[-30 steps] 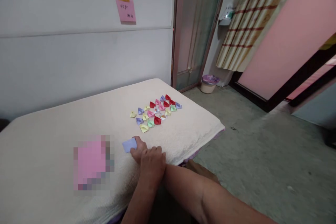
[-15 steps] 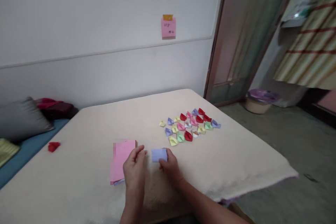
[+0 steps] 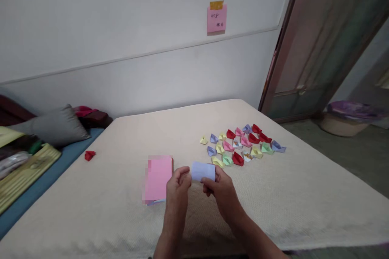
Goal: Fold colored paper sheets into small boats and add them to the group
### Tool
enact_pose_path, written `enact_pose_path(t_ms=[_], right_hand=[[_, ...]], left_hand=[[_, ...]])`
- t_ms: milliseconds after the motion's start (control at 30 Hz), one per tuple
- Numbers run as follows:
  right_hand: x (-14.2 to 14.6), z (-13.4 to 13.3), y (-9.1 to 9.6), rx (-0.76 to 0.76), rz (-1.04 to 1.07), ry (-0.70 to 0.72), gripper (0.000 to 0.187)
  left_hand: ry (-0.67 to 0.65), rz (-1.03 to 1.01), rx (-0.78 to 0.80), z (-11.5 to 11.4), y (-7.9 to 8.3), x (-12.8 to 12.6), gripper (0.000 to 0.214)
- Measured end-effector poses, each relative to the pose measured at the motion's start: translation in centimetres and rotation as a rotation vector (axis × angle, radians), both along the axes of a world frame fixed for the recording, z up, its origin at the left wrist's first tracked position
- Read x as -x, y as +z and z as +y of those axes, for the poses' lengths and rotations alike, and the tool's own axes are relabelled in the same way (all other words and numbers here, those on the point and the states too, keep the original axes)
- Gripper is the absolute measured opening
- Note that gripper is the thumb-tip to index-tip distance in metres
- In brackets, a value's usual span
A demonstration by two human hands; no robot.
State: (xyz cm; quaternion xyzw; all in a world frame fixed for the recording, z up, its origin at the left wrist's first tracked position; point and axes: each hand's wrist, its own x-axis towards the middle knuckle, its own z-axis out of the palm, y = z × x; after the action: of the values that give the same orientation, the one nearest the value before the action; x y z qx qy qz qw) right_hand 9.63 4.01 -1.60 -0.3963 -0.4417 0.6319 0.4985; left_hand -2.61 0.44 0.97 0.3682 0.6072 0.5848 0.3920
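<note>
A folded, pale lilac piece of paper (image 3: 200, 171) is held up above the covered surface. My right hand (image 3: 224, 190) grips its right side, thumb in front and fingers behind. At the paper's left edge is my left hand (image 3: 178, 188), its fingers loosely curled and the thumb a little apart; I see no firm hold there. Left of that hand lies a stack of pink paper (image 3: 159, 178), with other colours showing at its lower edge. Folded paper boats (image 3: 238, 158) in red, yellow, pink, green, lilac and patterned paper stand in rows beyond my right hand.
A cream cloth (image 3: 121, 178) covers the broad surface. A crumpled-looking red piece (image 3: 89, 155) lies at its left side. Farther left are a grey cushion (image 3: 62, 125) and a striped yellow item (image 3: 28, 174). A lined bin (image 3: 343, 123) stands on the floor at right.
The view has turned left and closer. My left hand has come nearer to the lilac paper's left edge. The paper is still in my right hand.
</note>
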Motion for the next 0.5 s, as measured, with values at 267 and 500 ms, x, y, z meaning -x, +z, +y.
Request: enact_pose_path(t_ms=[267, 500], right_hand=[[-2.1, -0.4, 1.0, 0.006, -0.023, 0.048, 0.031], [-3.2, -0.3, 2.2, -0.048, -0.035, 0.056, 0.037]], left_hand=[[-0.121, -0.121, -0.048, -0.3, 0.9, -1.2, 0.028], [-0.21, -0.213, -0.125, -0.4, 0.5, -1.7, 0.028]])
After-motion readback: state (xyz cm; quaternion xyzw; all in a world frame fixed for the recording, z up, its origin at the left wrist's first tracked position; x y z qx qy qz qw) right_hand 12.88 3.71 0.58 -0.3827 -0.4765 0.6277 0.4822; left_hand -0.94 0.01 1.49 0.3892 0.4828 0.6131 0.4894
